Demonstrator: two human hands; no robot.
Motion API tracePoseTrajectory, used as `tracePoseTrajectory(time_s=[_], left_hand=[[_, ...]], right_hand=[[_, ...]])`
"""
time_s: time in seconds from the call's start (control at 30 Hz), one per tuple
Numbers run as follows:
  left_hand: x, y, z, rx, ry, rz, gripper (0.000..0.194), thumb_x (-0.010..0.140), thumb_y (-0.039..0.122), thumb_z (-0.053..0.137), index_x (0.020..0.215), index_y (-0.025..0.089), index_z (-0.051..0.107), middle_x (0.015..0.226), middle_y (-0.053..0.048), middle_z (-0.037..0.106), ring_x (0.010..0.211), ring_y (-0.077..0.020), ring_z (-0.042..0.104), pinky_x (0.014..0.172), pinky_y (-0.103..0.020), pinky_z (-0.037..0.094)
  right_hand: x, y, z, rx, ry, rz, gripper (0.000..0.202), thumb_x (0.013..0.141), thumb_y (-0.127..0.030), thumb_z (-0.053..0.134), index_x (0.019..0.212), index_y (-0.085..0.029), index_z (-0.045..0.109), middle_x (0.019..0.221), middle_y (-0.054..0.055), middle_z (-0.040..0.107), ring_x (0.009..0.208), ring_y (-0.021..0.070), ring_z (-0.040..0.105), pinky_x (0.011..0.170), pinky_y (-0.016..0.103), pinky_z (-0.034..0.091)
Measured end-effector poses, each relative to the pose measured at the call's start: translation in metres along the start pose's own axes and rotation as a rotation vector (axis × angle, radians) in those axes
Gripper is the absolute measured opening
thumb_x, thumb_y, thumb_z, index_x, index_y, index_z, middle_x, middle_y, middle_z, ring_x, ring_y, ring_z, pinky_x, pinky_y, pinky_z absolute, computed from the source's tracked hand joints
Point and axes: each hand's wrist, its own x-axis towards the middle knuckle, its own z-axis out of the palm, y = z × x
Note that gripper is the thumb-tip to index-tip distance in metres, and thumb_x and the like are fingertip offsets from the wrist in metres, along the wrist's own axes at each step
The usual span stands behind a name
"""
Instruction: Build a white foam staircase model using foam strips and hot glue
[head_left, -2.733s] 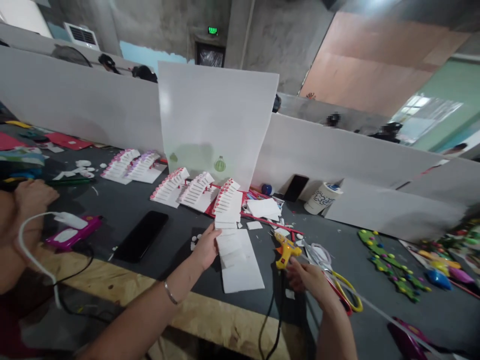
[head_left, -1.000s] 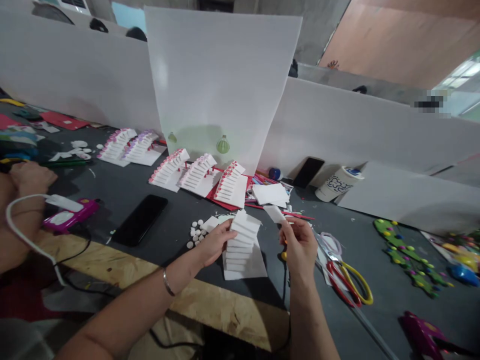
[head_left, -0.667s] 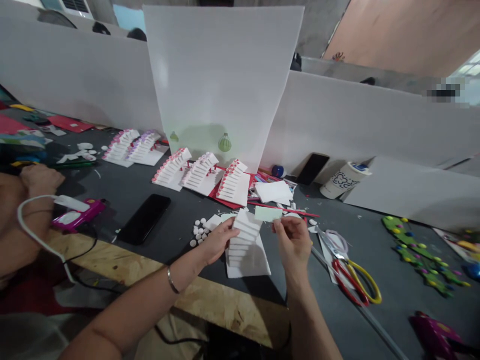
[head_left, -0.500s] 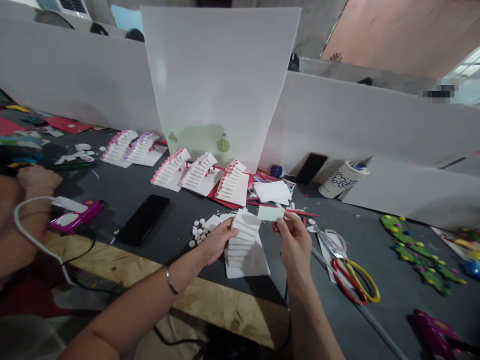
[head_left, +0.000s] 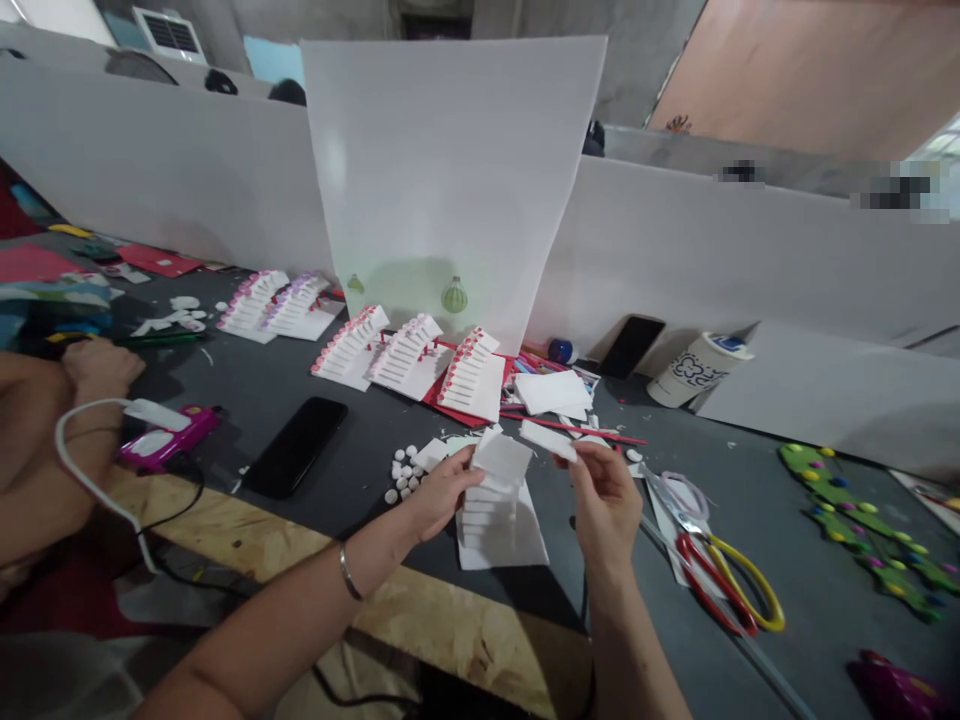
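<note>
Between my hands is a white stepped foam staircase (head_left: 491,510) on a flat white base. My left hand (head_left: 442,490) grips its upper left side, fingers closed on the edge. A small white foam rectangle (head_left: 547,440) is pinched between the thumb and fingers of my right hand (head_left: 606,490), just right of the top step and apart from it. Several small white discs (head_left: 403,475) lie beside my left hand. Behind stand finished-looking stepped pieces with red and pink dots, one being the staircase with red dots (head_left: 469,375).
A black phone (head_left: 296,447) lies left; another phone (head_left: 632,346) leans at the back beside a patterned cup (head_left: 694,370). Red-and-yellow-handled scissors (head_left: 720,570) lie right. A magenta glue gun (head_left: 169,437) is near a co-worker's hand (head_left: 101,370). A white panel (head_left: 450,150) stands behind.
The foam rectangle in my right hand has tilted, its right end now lower. My left hand stays on the staircase. The whole view has shifted slightly.
</note>
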Motion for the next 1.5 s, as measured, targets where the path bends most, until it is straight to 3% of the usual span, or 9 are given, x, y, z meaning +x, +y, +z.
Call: tracePoseTrajectory(time_s=[0.17, 0.33, 0.47, 0.93, 1.5], left_hand=[[-0.001, -0.001, 0.000, 0.015, 0.007, 0.008, 0.038, 0.069, 0.023, 0.072, 0.106, 0.017, 0.066, 0.088, -0.004, 0.070, 0.078, -0.0170, 0.062, 0.075, -0.027, 0.042], [0.000, -0.003, 0.001, 0.031, -0.010, -0.026, 0.038, 0.068, 0.020, 0.071, 0.105, 0.017, 0.066, 0.090, -0.004, 0.070, 0.079, -0.0167, 0.062, 0.076, -0.027, 0.043], [0.000, -0.003, 0.001, 0.031, -0.022, -0.040, 0.039, 0.068, 0.020, 0.071, 0.108, 0.017, 0.066, 0.096, -0.006, 0.070, 0.085, -0.0187, 0.063, 0.079, -0.028, 0.043], [-0.003, -0.003, 0.003, 0.042, -0.068, -0.060, 0.039, 0.069, 0.021, 0.071, 0.108, 0.018, 0.066, 0.098, -0.005, 0.071, 0.090, -0.0192, 0.062, 0.081, -0.028, 0.042], [-0.003, -0.002, 0.004, 0.072, -0.077, -0.065, 0.043, 0.070, 0.023, 0.070, 0.113, 0.019, 0.065, 0.105, -0.006, 0.070, 0.096, -0.0219, 0.061, 0.082, -0.029, 0.042]], right_hand=[[-0.001, 0.005, 0.004, -0.017, -0.006, -0.003, 0.020, 0.074, -0.035, 0.073, 0.082, -0.020, 0.063, 0.075, 0.000, 0.063, 0.067, 0.0145, 0.059, 0.065, 0.029, 0.047], [0.000, 0.006, 0.005, 0.040, -0.069, 0.104, 0.029, 0.073, -0.035, 0.075, 0.096, -0.021, 0.065, 0.072, -0.002, 0.062, 0.064, 0.0132, 0.056, 0.063, 0.028, 0.046], [0.002, 0.007, 0.004, 0.060, -0.126, 0.178, 0.026, 0.072, -0.038, 0.075, 0.089, -0.019, 0.068, 0.071, -0.001, 0.062, 0.062, 0.0126, 0.054, 0.060, 0.027, 0.044], [0.006, 0.013, 0.008, 0.176, -0.094, 0.351, 0.028, 0.063, -0.042, 0.081, 0.075, -0.019, 0.072, 0.061, -0.002, 0.057, 0.052, 0.0080, 0.040, 0.049, 0.023, 0.031], [0.004, 0.009, 0.010, 0.135, -0.081, 0.330, 0.024, 0.066, -0.041, 0.078, 0.072, -0.019, 0.070, 0.061, -0.002, 0.059, 0.053, 0.0085, 0.044, 0.051, 0.024, 0.035]])
